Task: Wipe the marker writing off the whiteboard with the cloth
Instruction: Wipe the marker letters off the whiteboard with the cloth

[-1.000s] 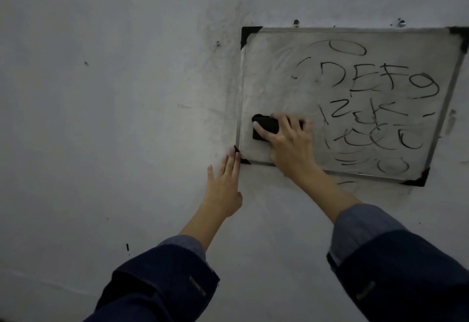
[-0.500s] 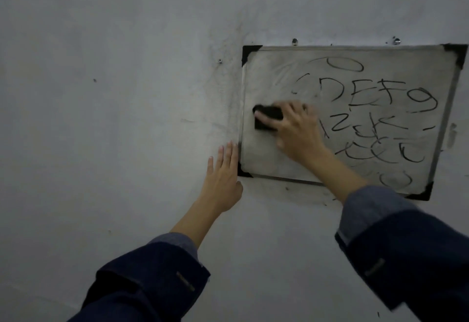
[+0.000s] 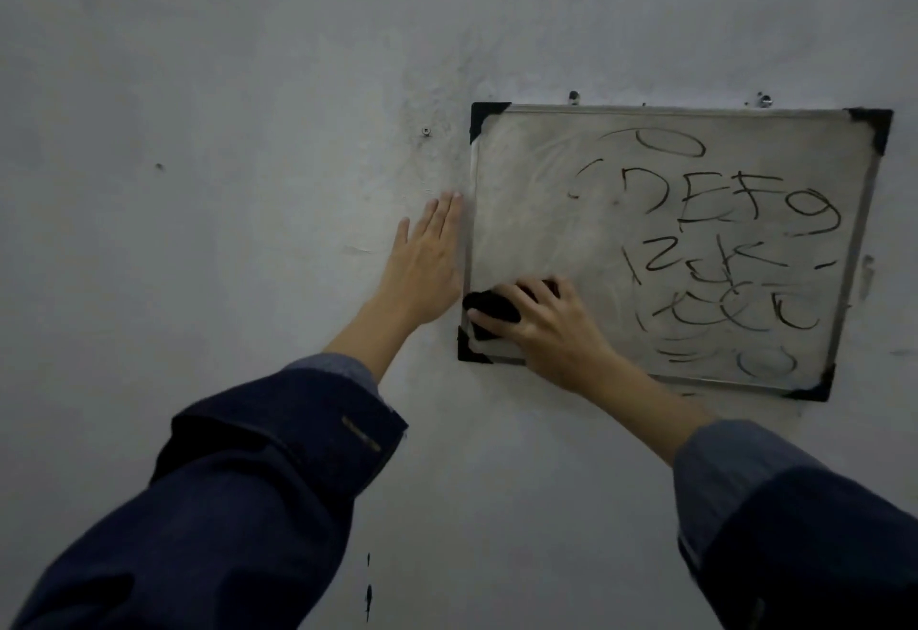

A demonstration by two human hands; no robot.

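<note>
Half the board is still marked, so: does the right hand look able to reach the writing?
Probably yes: the right hand presses the cloth on the board, and nothing lies between it and the writing.

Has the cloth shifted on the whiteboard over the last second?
Yes. The cloth under the right hand has gone down and left, from mid-height to just above the whiteboard's bottom-left black corner.

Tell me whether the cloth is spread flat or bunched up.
Bunched up. The dark cloth shows as a small wad under the right hand, pressed on the whiteboard near its lower left corner.
</note>
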